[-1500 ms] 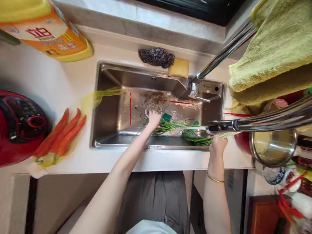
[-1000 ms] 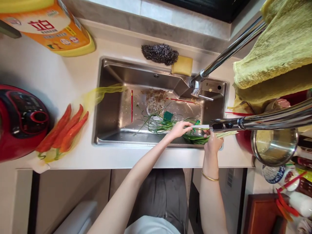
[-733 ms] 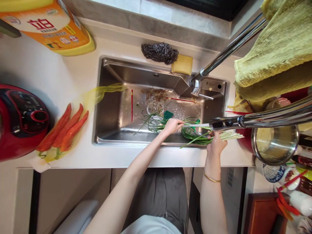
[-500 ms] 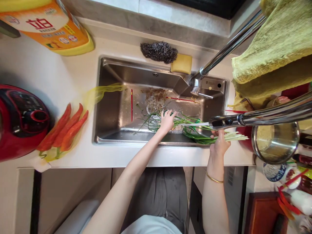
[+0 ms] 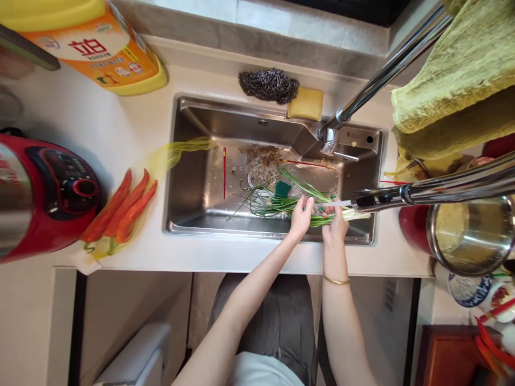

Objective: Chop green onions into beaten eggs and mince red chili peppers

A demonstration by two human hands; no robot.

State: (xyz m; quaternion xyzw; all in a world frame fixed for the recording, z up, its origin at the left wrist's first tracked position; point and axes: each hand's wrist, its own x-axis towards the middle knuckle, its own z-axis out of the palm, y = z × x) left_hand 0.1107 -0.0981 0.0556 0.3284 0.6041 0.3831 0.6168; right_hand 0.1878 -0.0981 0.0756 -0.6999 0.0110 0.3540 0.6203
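A bunch of green chives (image 5: 281, 202) lies across the steel sink (image 5: 193, 177). My left hand (image 5: 301, 216) is closed on the chive stalks near their middle. Close beside it, my right hand (image 5: 336, 224) grips the pale root ends of the same bunch, under a metal rod (image 5: 434, 187) that crosses in front of the camera. A pile of brownish peelings (image 5: 262, 163) sits over the drain behind the chives. A small green band (image 5: 282, 188) rests on the bunch.
Carrots (image 5: 120, 212) lie in a yellow net bag left of the sink, beside a red cooker (image 5: 44, 198). An orange bottle (image 5: 100, 48), a steel scourer (image 5: 269, 84), a yellow sponge (image 5: 306, 103) and the tap (image 5: 341, 115) stand behind. Pans and yellow cloths (image 5: 454, 80) crowd the right.
My left hand left the peelings at the drain and came to the chives. My right hand shifted left with the root ends, and both hands now hold the bunch close together.
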